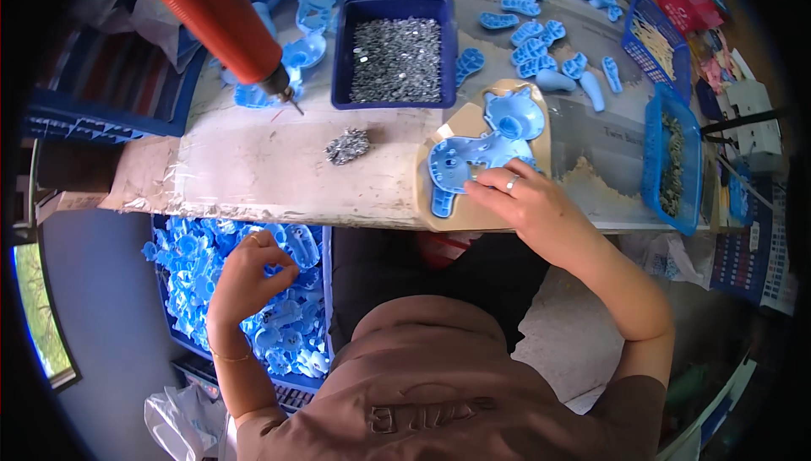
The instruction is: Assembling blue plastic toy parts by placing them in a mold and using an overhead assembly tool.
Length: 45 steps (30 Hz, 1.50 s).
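A light-blue plastic toy shell (460, 157), rounded and animal-like, lies hollow side up in a tan fixture (432, 208) near the table's front edge. My right hand (528, 203) is over its lower right part, fingers bent and fingertips drawn together at the shell. Anything pinched there is too small or hidden. My left hand (252, 271) is closed with curled fingers, off the table's front edge and above a crate of blue shells (291, 338). Whether it holds something I cannot make out. An orange-red electric screwdriver (220, 22) hangs at upper left, touched by neither hand.
A dark-blue bin (340, 64) holds many small metal screws; a loose screw pile (348, 147) lies before it. Blue parts (532, 47) spread across the back. At right stand a blue tray (697, 165) of small metal pieces and a blue basket (646, 43).
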{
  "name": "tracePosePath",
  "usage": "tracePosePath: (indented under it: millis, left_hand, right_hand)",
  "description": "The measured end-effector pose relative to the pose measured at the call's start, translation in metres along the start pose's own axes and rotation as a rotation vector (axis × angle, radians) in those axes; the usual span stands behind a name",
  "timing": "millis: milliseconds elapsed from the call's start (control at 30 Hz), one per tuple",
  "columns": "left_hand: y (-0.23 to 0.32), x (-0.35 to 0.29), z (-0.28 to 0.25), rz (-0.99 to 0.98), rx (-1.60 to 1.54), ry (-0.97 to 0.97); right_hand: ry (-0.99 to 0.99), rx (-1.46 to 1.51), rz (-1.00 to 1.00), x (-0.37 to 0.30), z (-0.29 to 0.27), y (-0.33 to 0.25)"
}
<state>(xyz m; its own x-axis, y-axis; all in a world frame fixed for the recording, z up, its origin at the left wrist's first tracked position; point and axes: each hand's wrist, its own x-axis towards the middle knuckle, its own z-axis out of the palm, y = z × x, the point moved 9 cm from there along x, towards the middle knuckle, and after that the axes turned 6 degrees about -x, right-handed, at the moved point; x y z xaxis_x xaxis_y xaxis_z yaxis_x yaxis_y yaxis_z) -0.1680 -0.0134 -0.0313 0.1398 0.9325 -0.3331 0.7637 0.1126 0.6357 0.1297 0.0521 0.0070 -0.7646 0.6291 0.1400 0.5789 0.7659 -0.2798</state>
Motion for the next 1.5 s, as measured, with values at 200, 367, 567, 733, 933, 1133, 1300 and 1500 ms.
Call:
tracePosePath:
  millis: [200, 367, 567, 733, 933, 1133, 1300, 1500]
  left_hand:
    - [-0.215, 0.044, 0.028, -0.317, 0.097, 0.441]
    - [-0.330, 0.122, 0.036, -0.114, -1.146, 0.904]
    - [-0.305, 0.147, 0.046, 0.010, -0.911, 0.736]
    - [-0.347, 0.091, 0.044, 0.086, -0.690, 0.665]
    - [-0.210, 0.056, 0.030, -0.081, 0.069, 0.410]
    - [-0.083, 0.000, -0.016, -0.193, -0.140, 0.247]
    - [0.030, 0.019, -0.027, 0.015, -0.296, 0.284]
    - [0.132, 0.057, -0.019, 0.387, -0.243, 0.191]
  right_hand:
    - [0.025, -0.005, 0.086, -0.006, 0.000, 0.010]
    - [0.141, -0.044, 0.047, 0.001, -0.008, -0.003]
    - [0.381, -0.035, 0.098, -0.030, -0.064, 0.024]
    - [0.473, 0.109, 0.618, -0.076, -0.109, 0.168]
    - [0.534, -0.306, 1.035, -0.171, -0.166, 0.363]
    - [0.092, -0.438, 1.174, -0.111, -0.138, 0.469]
    - [-0.060, -0.471, 1.366, -0.135, -0.124, 0.528]
    - [0.317, -0.282, 1.072, -0.129, -0.161, 0.516]
